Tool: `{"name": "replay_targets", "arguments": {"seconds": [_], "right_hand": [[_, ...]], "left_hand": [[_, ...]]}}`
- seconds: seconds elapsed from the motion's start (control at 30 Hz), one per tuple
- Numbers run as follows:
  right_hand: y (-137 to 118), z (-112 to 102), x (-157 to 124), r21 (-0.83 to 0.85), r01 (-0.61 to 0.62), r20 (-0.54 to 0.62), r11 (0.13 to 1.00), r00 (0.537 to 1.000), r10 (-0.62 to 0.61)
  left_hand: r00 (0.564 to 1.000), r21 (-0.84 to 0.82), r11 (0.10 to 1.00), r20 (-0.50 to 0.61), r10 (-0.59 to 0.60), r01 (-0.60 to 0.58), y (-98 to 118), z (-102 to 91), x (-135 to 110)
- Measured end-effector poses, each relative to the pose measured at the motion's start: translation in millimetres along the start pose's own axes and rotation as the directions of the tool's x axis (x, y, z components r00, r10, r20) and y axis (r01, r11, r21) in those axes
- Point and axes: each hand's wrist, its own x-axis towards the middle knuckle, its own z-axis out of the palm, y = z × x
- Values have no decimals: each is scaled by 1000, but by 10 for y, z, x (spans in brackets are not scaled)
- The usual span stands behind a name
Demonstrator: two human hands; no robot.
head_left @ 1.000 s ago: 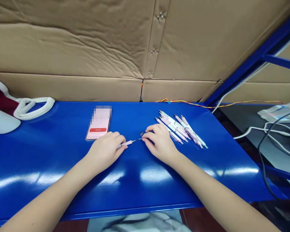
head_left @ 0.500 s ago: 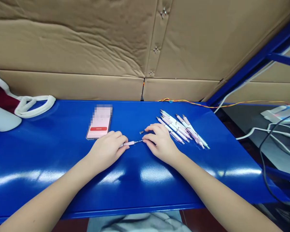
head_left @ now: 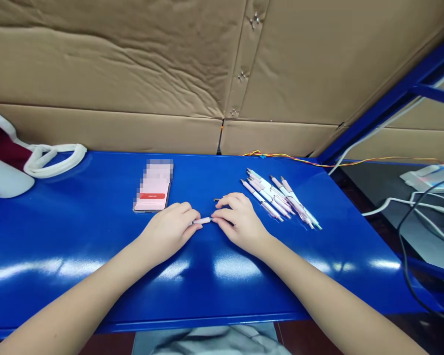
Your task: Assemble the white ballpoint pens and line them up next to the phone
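My left hand (head_left: 173, 226) is closed around the pale pink barrel of a pen (head_left: 203, 221), held nearly level just above the blue table. At the barrel's right end, the thumb and index finger of my right hand (head_left: 240, 219) pinch the thin refill, which they mostly cover. Whether a spring sits on it cannot be made out. A small metallic pen tip (head_left: 216, 199) lies just beyond my right fingers, partly hidden by them. To the right of that hand is a loose pile of pens (head_left: 270, 192) in white and pink.
A phone (head_left: 153, 190) with a lit screen lies behind my left hand. A white object with a handle-like loop (head_left: 55, 160) stands at the far left. Thin coloured wires (head_left: 281, 158) run along the back edge of the blue table (head_left: 207, 291); white cables (head_left: 388, 201) hang at right.
My right hand has moved left along the refill, up to the barrel's end, so the exposed refill no longer shows. The metallic tip is now more covered by my fingers.
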Motion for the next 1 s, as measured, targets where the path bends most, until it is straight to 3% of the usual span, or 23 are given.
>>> {"name": "replay_targets", "arguments": {"seconds": [0.13,0.23,0.37,0.43,0.53,0.67,1.0], "right_hand": [[90,-41,59,49,-96,-11,994,995,97],[144,-27,124,-70,-166,33,984,985,169],[137,3,155,-193,-140,115,971,980,164],[125,-14,130,-143,-133,130,981,980,152],[110,-63,61,78,-192,150,978,972,178],[82,-95,2,316,-333,164,888,942,294],[37,-60,14,370,-280,151,886,959,240]], "left_hand": [[1000,-34,999,28,-2,3,0,-21,15],[999,-47,999,54,-11,14,2,-41,25],[999,-53,998,43,-15,17,-17,-46,28],[1000,-59,998,22,-14,15,-34,-46,29],[1000,-64,998,4,-1,1,-50,-55,33],[999,-65,997,-13,33,-34,-43,-68,30],[998,-89,994,-32,57,-60,-32,-29,14]]}}
